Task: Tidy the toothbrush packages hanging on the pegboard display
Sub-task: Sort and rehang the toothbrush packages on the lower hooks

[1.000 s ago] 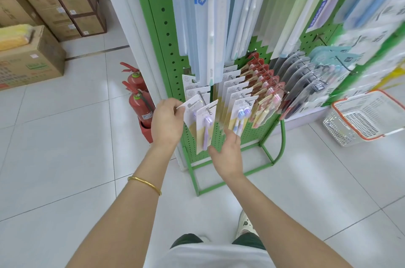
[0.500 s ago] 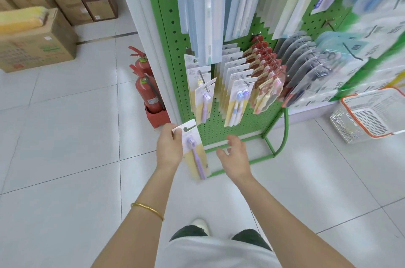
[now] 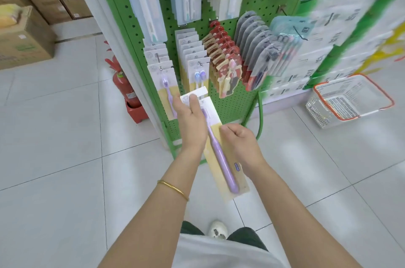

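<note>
We see purple toothbrush package (image 3: 221, 161) off hooks, held just before lower edge of green pegboard (image 3: 236, 108), card top toward board. We note left hand (image 3: 191, 121) grasping package top, thumb on card face; right hand (image 3: 241, 145), fingers curled, pinching its right edge. Near pegboard's lower left corner hangs matching package (image 3: 163, 86).

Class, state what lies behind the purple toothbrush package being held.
Behind the package, gripped by left hand and right hand, are the pegboard and floor tiles. It covers the lower end of the twin-brush pack.
</note>
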Available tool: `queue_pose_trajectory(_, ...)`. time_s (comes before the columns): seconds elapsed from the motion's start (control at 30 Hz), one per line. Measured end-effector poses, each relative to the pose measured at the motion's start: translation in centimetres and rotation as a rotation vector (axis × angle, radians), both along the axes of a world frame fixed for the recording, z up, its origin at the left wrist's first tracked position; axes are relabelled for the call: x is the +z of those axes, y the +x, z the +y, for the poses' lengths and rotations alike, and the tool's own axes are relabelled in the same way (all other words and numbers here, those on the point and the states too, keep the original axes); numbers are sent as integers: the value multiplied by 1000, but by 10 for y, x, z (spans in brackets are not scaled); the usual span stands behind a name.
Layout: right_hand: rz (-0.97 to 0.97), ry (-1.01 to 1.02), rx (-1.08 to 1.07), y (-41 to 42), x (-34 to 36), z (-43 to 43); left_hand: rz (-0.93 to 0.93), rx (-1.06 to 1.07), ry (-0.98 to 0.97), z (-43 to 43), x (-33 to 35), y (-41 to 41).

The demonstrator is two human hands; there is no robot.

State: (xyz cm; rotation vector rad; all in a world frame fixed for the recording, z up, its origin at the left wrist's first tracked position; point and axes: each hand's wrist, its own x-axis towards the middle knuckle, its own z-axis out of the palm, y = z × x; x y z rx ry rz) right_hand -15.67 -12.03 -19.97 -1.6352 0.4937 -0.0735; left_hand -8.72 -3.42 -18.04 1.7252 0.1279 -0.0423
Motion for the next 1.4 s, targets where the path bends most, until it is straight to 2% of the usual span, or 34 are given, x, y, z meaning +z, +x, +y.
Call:
queue_pose_trajectory(0.1, -57, 123, -136, -1, 10, -3, -209, -97, 188, -11, -2, -13)
queue_pose_trajectory(0.2, -62, 279, -209, 3, 16, -9, -270, -219, 299, -12, -2, -25)
queue_pose_trajectory(0.4, -61, 522, -336, 17, 17, -32, -146, -571, 321, -4, -9, -55)
queue_pose_trajectory(0.6, -33, 686, -484, 22, 14, -45, -87, -900, 467, 7, 5, -55)
queue_pose_trajectory(0.73, -25, 746, -501, 24, 11, -45, -33, -941, 547, 12, 18, -57)
queue_pose_trajectory(0.9, 8, 824, -498, 25, 7, -38, 24, -927, 781, 16, 14, -58)
queue_pose_trajectory(0.97, 42, 873, -460, 25, 9, -35, 36, -900, 814, 15, 13, -60)
queue_pose_trajectory(1.1, 42, 911, -359, 22, 12, -36, 125, -917, 677, 15, 5, -60)
queue_pose_trajectory(1.2, -12, 784, -303, 19, 14, -39, 172, -936, 517, 16, 1, -56)
queue_pose_trajectory(1.33, -61, 635, -316, 17, 14, -39, 357, -735, 168, 17, -3, -54)
queue_pose_trajectory(1.4, -70, 579, -266, 17, 16, -40, 326, -709, 201, 17, -4, -53)
